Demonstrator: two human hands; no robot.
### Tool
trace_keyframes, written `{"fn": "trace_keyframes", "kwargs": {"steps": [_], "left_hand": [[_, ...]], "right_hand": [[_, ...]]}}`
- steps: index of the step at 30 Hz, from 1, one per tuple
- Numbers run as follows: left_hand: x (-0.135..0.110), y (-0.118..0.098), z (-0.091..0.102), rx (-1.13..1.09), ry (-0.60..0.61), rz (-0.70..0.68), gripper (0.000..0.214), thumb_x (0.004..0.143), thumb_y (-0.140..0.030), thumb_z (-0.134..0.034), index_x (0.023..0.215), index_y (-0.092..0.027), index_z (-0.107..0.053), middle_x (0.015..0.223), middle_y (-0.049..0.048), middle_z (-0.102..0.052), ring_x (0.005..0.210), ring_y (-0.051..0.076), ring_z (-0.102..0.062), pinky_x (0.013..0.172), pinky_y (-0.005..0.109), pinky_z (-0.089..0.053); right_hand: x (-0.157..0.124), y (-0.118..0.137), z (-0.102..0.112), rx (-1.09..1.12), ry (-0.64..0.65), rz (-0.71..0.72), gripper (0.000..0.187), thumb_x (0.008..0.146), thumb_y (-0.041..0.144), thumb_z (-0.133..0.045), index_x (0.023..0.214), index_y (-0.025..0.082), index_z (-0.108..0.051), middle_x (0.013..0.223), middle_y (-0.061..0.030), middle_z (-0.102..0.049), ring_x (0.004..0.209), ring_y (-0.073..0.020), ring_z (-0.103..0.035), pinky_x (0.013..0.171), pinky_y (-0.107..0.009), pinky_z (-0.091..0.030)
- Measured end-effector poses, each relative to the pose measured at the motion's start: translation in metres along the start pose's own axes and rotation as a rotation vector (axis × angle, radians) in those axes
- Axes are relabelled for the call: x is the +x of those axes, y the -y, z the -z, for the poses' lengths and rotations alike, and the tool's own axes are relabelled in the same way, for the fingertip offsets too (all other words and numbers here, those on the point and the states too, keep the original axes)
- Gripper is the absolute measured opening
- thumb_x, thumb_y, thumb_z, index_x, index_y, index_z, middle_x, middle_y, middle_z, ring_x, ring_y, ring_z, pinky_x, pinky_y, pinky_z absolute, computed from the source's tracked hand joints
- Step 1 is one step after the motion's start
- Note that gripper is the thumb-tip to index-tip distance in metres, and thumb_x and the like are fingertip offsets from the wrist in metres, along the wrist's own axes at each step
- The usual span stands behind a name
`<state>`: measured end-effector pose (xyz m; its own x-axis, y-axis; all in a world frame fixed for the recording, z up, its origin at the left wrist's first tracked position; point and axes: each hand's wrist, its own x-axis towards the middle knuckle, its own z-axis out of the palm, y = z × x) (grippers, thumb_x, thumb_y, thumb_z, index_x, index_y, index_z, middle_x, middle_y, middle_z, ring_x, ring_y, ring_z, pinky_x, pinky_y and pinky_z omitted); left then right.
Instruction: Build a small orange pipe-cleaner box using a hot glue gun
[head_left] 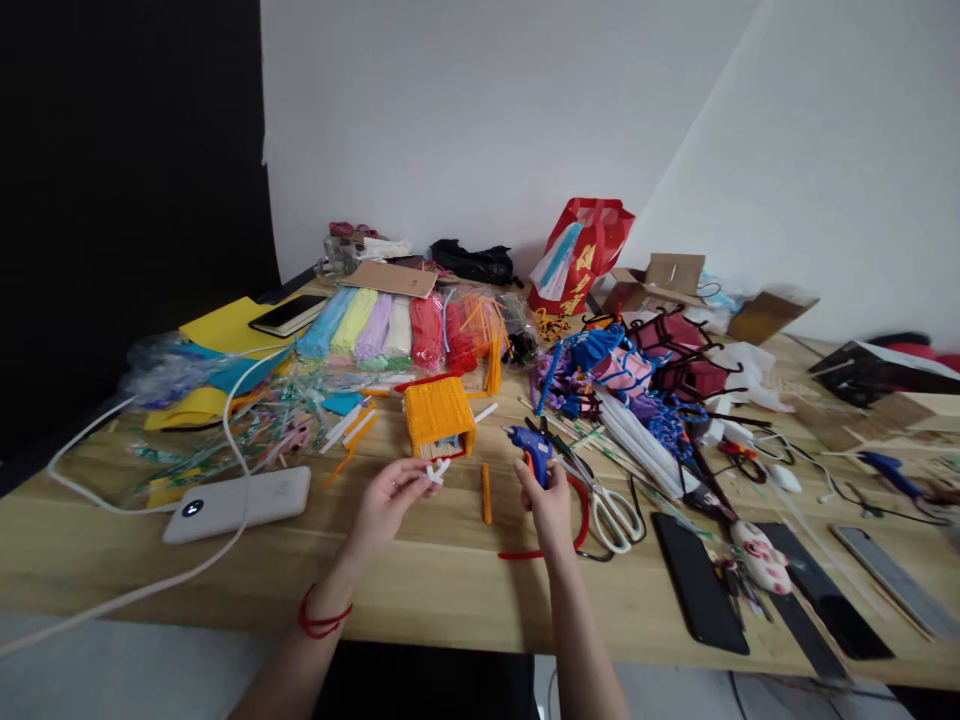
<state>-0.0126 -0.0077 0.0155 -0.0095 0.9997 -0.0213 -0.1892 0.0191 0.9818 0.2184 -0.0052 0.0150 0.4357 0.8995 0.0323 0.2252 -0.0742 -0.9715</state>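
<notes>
My left hand (396,497) pinches a small bent white strip (437,471), perhaps a piece of pipe cleaner, just in front of a small orange fuzzy box (439,412). That box has a red edge at its back and an open front showing pale sticks inside. My right hand (546,495) is wrapped round a blue glue gun (531,450), its nozzle pointing left towards the box without touching it. Between the hands lies a short orange pipe-cleaner strip (486,493). A red pipe cleaner (581,515) curves on the table beside my right hand.
Scissors (616,518) and a black phone (699,582) lie to the right. A white power bank (237,504) with a cable sits left. Behind are bundles of coloured pipe cleaners (375,325), a red bag (581,255) and a pile of fuzzy craft pieces (626,370).
</notes>
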Motion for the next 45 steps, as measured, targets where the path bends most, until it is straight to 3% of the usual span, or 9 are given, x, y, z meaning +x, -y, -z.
{"fn": "trace_keyframes", "kwargs": {"steps": [4,9,17,22,28,36,45], "left_hand": [[0.003,0.004,-0.002,0.077,-0.046,-0.045,0.028,0.070,-0.040,-0.073,0.083,-0.016,-0.066,0.081,0.0064,-0.074,0.075,0.020,-0.071,0.076,0.034,-0.058],[0.005,0.006,-0.004,0.104,-0.061,-0.089,0.021,0.070,-0.036,-0.072,0.081,-0.018,-0.068,0.081,0.0039,-0.074,0.074,0.019,-0.071,0.075,0.031,-0.058],[0.006,-0.001,-0.004,0.130,-0.077,-0.090,0.019,0.072,-0.033,-0.071,0.082,-0.017,-0.068,0.079,0.0048,-0.074,0.075,0.019,-0.071,0.077,0.031,-0.057],[0.007,-0.003,-0.006,0.136,-0.079,-0.088,0.018,0.071,-0.032,-0.072,0.080,-0.017,-0.067,0.077,0.0044,-0.075,0.073,0.019,-0.071,0.076,0.031,-0.057],[0.007,-0.005,-0.009,0.118,-0.081,-0.075,0.020,0.069,-0.034,-0.072,0.079,-0.017,-0.067,0.078,0.0048,-0.075,0.072,0.019,-0.071,0.075,0.031,-0.058],[0.006,-0.005,-0.009,0.098,-0.092,-0.069,0.018,0.069,-0.031,-0.072,0.080,-0.017,-0.067,0.078,0.0044,-0.075,0.072,0.018,-0.071,0.076,0.029,-0.057],[0.007,-0.007,-0.011,0.082,-0.102,-0.055,0.018,0.068,-0.032,-0.074,0.078,-0.017,-0.068,0.075,0.0044,-0.074,0.070,0.018,-0.070,0.074,0.030,-0.056]], "right_hand": [[-0.015,0.009,0.000,-0.099,-0.012,0.130,0.029,0.073,0.045,-0.064,0.074,0.020,-0.051,0.060,0.0054,-0.049,0.053,-0.0108,-0.044,0.051,-0.022,-0.038],[-0.021,0.011,-0.007,-0.192,0.036,0.266,0.022,0.075,0.039,-0.059,0.071,0.023,-0.043,0.054,0.0085,-0.040,0.050,-0.0103,-0.038,0.049,-0.021,-0.033],[-0.018,0.007,-0.011,-0.199,0.066,0.292,0.021,0.076,0.035,-0.055,0.069,0.024,-0.038,0.053,0.0088,-0.038,0.048,-0.0105,-0.035,0.047,-0.021,-0.030],[-0.018,0.007,-0.012,-0.211,0.105,0.292,0.011,0.078,0.032,-0.052,0.079,0.022,-0.049,0.057,0.0074,-0.043,0.050,-0.0111,-0.038,0.049,-0.021,-0.033],[-0.018,0.007,-0.010,-0.223,0.089,0.305,0.015,0.079,0.031,-0.051,0.087,0.019,-0.056,0.057,0.0067,-0.044,0.051,-0.0116,-0.040,0.050,-0.021,-0.034],[-0.015,0.001,-0.010,-0.241,0.062,0.383,0.015,0.080,0.032,-0.052,0.085,0.019,-0.056,0.062,0.0042,-0.050,0.053,-0.0116,-0.043,0.052,-0.022,-0.037],[-0.015,-0.002,-0.011,-0.265,0.076,0.351,0.012,0.077,0.032,-0.054,0.079,0.021,-0.051,0.055,0.0076,-0.042,0.048,-0.0105,-0.039,0.048,-0.021,-0.033]]}}
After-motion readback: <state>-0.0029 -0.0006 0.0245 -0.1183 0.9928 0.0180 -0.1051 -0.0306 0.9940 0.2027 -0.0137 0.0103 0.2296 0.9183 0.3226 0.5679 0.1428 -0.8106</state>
